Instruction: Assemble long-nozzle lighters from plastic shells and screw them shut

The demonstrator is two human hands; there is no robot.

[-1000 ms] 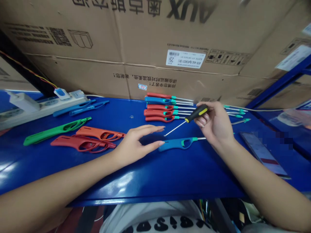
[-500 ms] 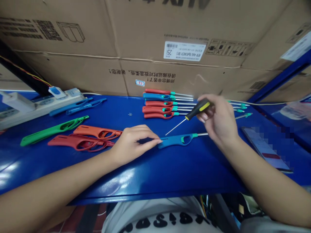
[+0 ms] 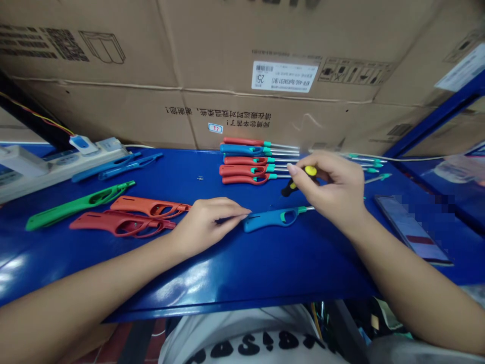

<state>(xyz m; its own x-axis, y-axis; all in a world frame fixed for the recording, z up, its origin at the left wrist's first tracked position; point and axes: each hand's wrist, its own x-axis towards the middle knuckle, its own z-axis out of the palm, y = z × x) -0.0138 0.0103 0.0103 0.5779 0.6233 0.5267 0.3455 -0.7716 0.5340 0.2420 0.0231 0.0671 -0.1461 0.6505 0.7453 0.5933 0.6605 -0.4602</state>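
A blue long-nosed lighter [image 3: 261,221] with a teal trigger lies on the table, its metal tube running under my right hand. My left hand [image 3: 212,217] has thumb and forefinger pinched together at the lighter's left end. Whatever those fingertips hold, if anything, is too small to make out. In my right hand [image 3: 333,187], fingers are closed around a black and yellow screwdriver [image 3: 288,190], raised over the lighter's tube. The screwdriver's shaft cannot be made out. Several small screws [image 3: 200,178] lie farther back on the table.
Red and blue lighters [image 3: 246,171] lie in a row at the back. To the left are orange [image 3: 132,205], red [image 3: 94,222], green [image 3: 76,206] and blue casings [image 3: 129,167], beside a power strip [image 3: 68,167]. A phone [image 3: 411,227] lies right. A cardboard box [image 3: 212,76] stands behind.
The screwdriver has turned in my right hand, from pointing down at the lighter to being held with its yellow end up. My left hand stays at the lighter's end.
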